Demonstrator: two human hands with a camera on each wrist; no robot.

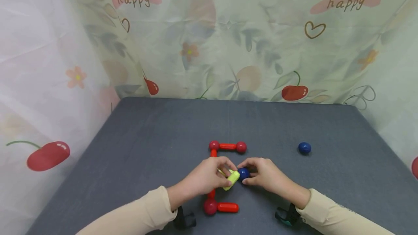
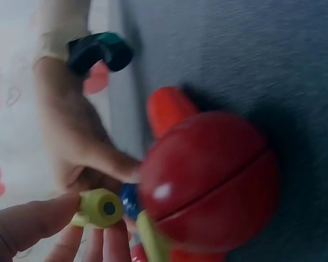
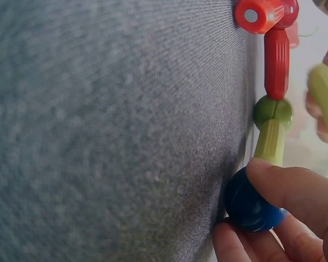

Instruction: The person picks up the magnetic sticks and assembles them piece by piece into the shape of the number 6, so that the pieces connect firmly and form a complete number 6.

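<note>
My left hand (image 1: 209, 175) pinches a yellow-green magnetic rod (image 1: 233, 180) between thumb and fingers; in the left wrist view the rod's end (image 2: 101, 208) shows a dark round tip. Close on its right, my right hand (image 1: 271, 176) grips a blue ball (image 1: 243, 174). In the right wrist view that blue ball (image 3: 246, 202) meets a second yellow-green rod (image 3: 271, 141), which runs to a green ball (image 3: 273, 112). From there a red rod (image 3: 277, 63) leads to a red ball. The left hand hides the green ball in the head view.
At the front, a red ball (image 1: 210, 206) bears a red rod (image 1: 228, 207) pointing right. Farther back, another red rod (image 1: 227, 146) links two red balls. A loose blue ball (image 1: 304, 148) lies to the right on the grey table (image 1: 156, 126). Patterned cloth hangs around the table.
</note>
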